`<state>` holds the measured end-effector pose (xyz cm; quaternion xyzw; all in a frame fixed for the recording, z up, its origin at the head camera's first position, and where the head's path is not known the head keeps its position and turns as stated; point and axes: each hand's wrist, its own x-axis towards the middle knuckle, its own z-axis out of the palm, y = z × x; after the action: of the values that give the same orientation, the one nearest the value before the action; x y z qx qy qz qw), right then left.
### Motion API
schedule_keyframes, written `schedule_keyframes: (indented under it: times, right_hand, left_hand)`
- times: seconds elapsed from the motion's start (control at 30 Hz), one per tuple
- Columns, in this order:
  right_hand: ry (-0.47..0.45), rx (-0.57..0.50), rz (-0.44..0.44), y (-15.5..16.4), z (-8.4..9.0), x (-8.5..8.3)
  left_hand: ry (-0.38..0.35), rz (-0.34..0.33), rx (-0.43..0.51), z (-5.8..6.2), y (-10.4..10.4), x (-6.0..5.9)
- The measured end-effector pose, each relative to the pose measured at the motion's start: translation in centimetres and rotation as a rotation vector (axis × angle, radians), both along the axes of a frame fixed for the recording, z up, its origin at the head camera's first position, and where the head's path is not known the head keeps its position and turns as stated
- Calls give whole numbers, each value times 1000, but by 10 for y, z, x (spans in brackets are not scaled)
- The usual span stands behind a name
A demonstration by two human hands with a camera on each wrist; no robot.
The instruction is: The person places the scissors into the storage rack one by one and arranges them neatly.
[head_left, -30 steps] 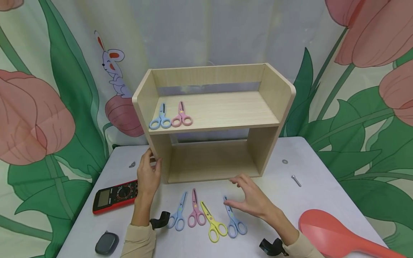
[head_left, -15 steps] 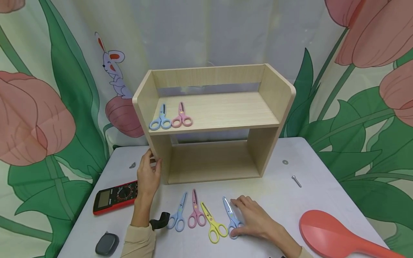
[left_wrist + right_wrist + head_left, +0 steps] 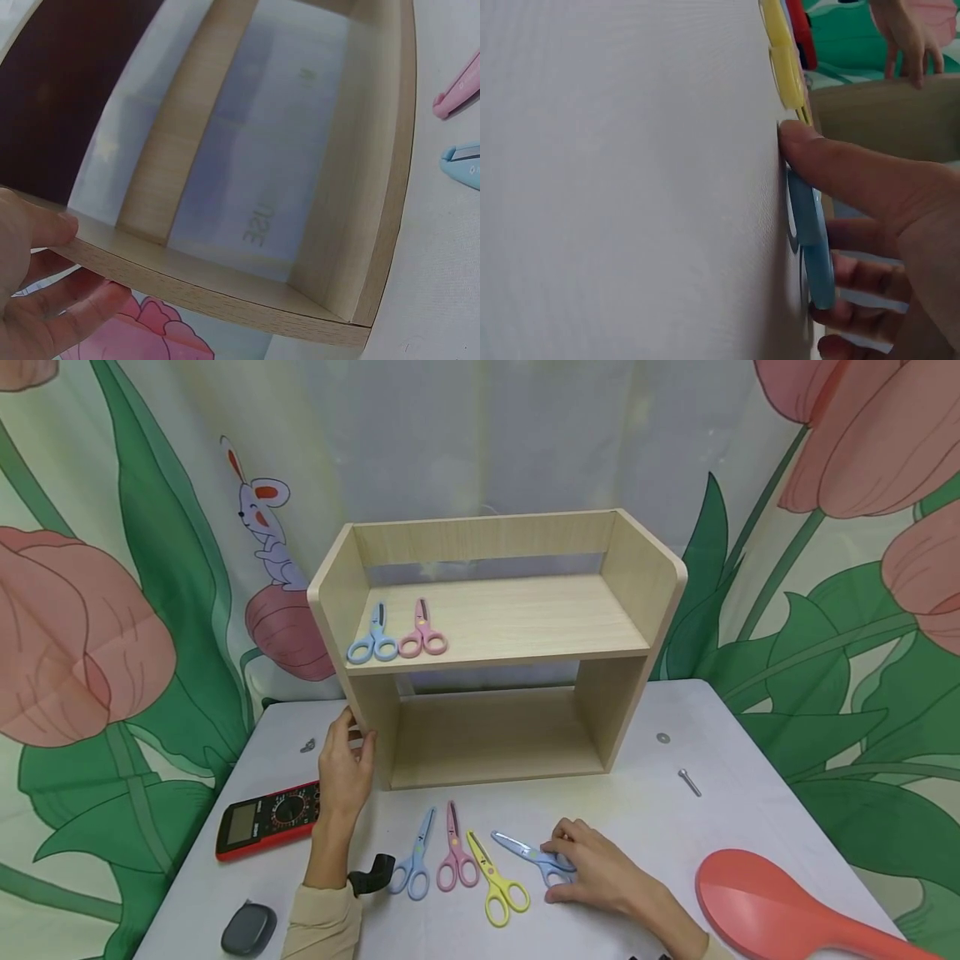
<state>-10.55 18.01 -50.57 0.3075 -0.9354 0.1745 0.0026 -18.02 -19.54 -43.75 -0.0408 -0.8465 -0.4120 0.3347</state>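
The left hand (image 3: 347, 770) grips the left side panel of a two-tier wooden shelf (image 3: 498, 653); in the left wrist view its thumb (image 3: 56, 227) lies inside the panel's edge, fingers outside. At the front right, the right hand (image 3: 603, 867) holds light-blue scissors (image 3: 525, 849) by the handles, blades pointing left and back. Its thumb (image 3: 832, 159) and fingers lie on either side of the blue handles (image 3: 811, 238) in the right wrist view. Left of these lie yellow scissors (image 3: 492, 870), pink scissors (image 3: 455, 852) and another blue pair (image 3: 417, 858).
Blue scissors (image 3: 375, 637) and pink scissors (image 3: 422, 631) lie on the upper shelf's left end. A multimeter (image 3: 268, 820) and a dark rounded case (image 3: 249, 928) are at left. At right are a large red spoon (image 3: 757, 897), a bolt (image 3: 689, 782) and a washer (image 3: 663, 737).
The right hand has come down onto the rightmost blue scissors and taken hold of the handles. Those scissors have turned, their tips swinging left. The left hand stays on the shelf.
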Motion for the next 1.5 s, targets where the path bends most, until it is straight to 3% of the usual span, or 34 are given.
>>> schedule_keyframes:
  times: [0.33,0.57,0.77,1.07,1.23,1.37,1.5]
  right_hand:
    - [18,-64,27,0,3,-7]
    - [147,-174,70,-6,22,-11]
    - [303,-244,108,-16,65,-16]
    - [611,-368,236,-30,152,-39]
    - [734,-349,205,-40,193,-61]
    - [759,-304,128,-49,212,-83]
    - [683,-248,31,-56,220,-102]
  left_hand:
    - [5,1,2,0,-1,-1]
    - [5,0,-1,1,0,-1]
    - [12,3,-2,2,-1,-1]
    - [4,5,-4,2,-1,-2]
    - [-4,4,1,3,-1,0]
    - [1,0,2,1,-1,0]
    - [3,-4,6,0,0,1]
